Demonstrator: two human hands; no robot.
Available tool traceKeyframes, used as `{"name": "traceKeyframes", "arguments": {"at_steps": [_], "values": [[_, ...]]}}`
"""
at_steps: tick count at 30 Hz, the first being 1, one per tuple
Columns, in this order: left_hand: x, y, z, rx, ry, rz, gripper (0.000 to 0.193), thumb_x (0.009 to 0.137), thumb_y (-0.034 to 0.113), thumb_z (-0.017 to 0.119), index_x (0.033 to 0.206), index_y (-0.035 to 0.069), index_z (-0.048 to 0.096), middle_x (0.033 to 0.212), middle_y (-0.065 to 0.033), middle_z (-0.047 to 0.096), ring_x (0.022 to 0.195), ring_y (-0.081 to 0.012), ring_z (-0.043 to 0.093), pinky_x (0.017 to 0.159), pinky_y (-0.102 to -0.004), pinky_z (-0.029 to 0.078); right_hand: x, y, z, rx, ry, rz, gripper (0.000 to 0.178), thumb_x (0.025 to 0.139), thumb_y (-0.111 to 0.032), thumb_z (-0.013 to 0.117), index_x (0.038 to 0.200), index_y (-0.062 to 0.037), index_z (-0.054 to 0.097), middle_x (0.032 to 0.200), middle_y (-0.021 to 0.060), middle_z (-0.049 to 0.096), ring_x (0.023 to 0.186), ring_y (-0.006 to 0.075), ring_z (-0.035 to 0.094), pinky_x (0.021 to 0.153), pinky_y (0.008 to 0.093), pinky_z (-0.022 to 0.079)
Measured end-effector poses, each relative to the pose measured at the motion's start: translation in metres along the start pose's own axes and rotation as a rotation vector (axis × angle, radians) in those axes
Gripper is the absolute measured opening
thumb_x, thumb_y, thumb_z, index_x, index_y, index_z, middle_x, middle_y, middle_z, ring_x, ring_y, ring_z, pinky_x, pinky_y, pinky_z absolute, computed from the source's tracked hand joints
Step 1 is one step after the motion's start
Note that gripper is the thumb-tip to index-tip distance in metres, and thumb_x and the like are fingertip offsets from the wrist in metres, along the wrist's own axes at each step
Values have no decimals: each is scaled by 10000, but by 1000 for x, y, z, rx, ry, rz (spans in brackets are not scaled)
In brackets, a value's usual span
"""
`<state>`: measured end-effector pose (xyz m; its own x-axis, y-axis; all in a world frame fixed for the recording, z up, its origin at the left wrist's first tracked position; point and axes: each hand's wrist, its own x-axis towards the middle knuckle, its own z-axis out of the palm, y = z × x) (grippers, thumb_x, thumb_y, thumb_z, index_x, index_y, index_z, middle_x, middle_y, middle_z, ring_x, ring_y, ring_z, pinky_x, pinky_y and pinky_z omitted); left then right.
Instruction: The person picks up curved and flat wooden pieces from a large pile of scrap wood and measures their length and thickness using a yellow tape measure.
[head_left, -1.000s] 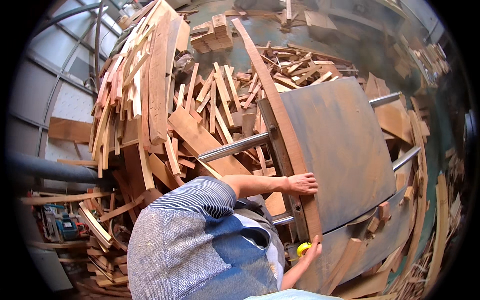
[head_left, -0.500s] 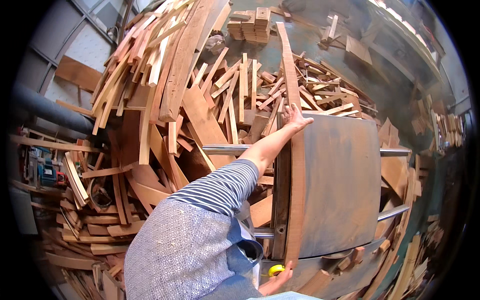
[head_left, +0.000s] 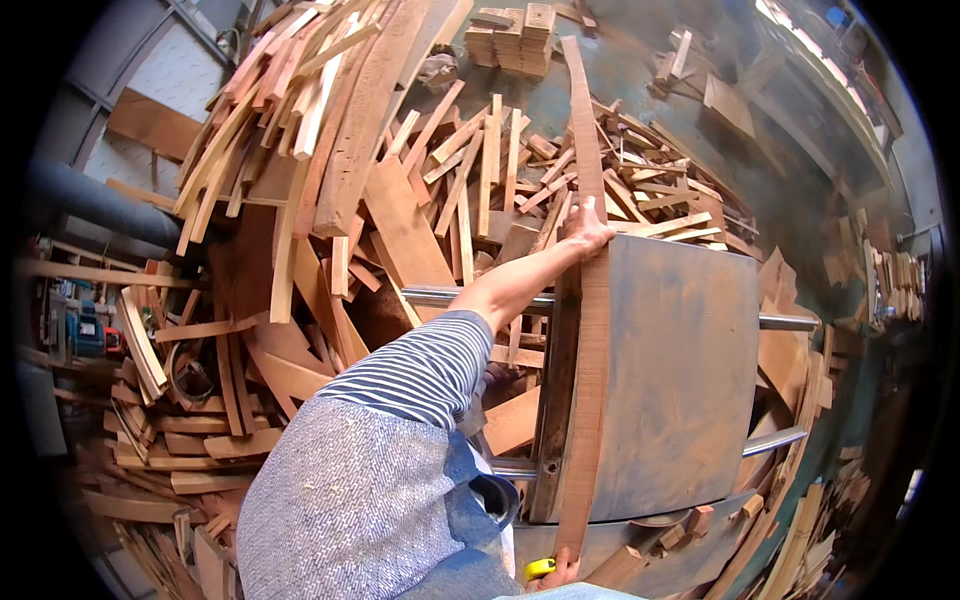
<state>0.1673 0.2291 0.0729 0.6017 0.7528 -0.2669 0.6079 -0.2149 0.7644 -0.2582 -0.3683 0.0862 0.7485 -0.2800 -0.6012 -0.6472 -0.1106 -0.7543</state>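
A long narrow wooden board (head_left: pixel 592 350) lies along the left edge of a flat grey metal machine table (head_left: pixel 680 370), its far end reaching past the table. My left hand (head_left: pixel 588 228), on a bare forearm below a striped sleeve, grips the board near the table's far edge, with fingers over its top. At the board's near end my right hand (head_left: pixel 566 570) is closed round a small yellow tape measure (head_left: pixel 540 568). It appears to touch the board too, though most of that hand is cut off by the lower edge.
Metal rods (head_left: pixel 478 298) stick out on both sides of the table. Loose offcuts (head_left: pixel 480 160) are heaped beyond and left of it, with a bundle of thin strips (head_left: pixel 300 80) at upper left. Small wood blocks (head_left: pixel 700 520) lie by the near edge. Stacked blocks (head_left: pixel 512 45) stand farther off.
The board's near end and my right hand with the tape measure have come nearer to me and slightly left. My left hand's fingers, spread before, are now closed over the board.
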Motion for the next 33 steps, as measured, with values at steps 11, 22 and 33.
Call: {"name": "traceKeyframes", "arguments": {"at_steps": [11, 22, 33], "values": [[-1, 11, -220, 149, 235, 75, 825, 663, 426, 825, 1376, 80, 595, 1117, -210, 737, 1009, -338, 727, 895, -404, 577, -9, -58, 92, -8, -310, -127, 453, 929, -328, 750, 1229, -17, 615, 953, 41, 651, 744, 132, 579, 662, 308, 486], [64, -87, -266, 78, 496, 150, 1001, 722, 499, 835, 1456, -57, 442, 1301, -269, 642, 1193, -360, 643, 1001, -406, 521, -28, -100, 160, 108, -525, 148, 300, 891, -212, 722, 1086, 3, 650, 849, 8, 623, 696, 106, 558, 621, 272, 443], [-242, -123, -228, -464, -198, 134, 1358, 709, 608, 876, 1522, -167, 112, 1503, -351, 382, 1434, -381, 395, 1204, -442, 316, -55, -199, 370, -153, -885, -165, 352, 903, -241, 736, 1106, 34, 653, 893, 30, 643, 722, 93, 555, 627, 272, 440]]}}
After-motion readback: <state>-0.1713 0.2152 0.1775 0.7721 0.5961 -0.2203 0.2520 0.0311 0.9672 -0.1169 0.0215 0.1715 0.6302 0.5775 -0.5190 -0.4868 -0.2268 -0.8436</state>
